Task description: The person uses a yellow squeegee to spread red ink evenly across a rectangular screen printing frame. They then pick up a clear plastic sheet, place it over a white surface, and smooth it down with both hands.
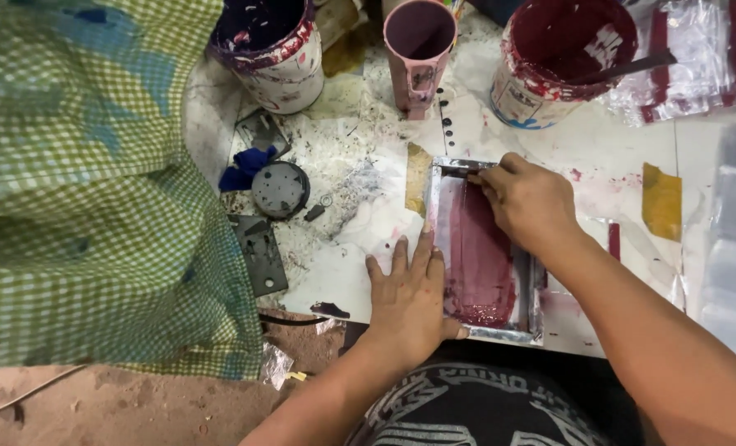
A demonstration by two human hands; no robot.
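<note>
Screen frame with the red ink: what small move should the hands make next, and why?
Probably draw the right hand toward the body across the screen frame. It presses at the far edge, red ink covers the mesh, and the left hand braces the frame's left side.

Counted items: two paint cans [275, 51] [560, 58], one pink cup [418, 49], one metal-framed printing screen [484, 248], two hands [409, 301] [527, 198], and one round grey lid [280, 189] left of centre.

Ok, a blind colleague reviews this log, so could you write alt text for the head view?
A left hand presses flat on a small metal-framed printing screen coated in dark red ink, while the right hand grips a tool at its top edge. Paint-smeared red and purple buckets stand behind it.
</note>
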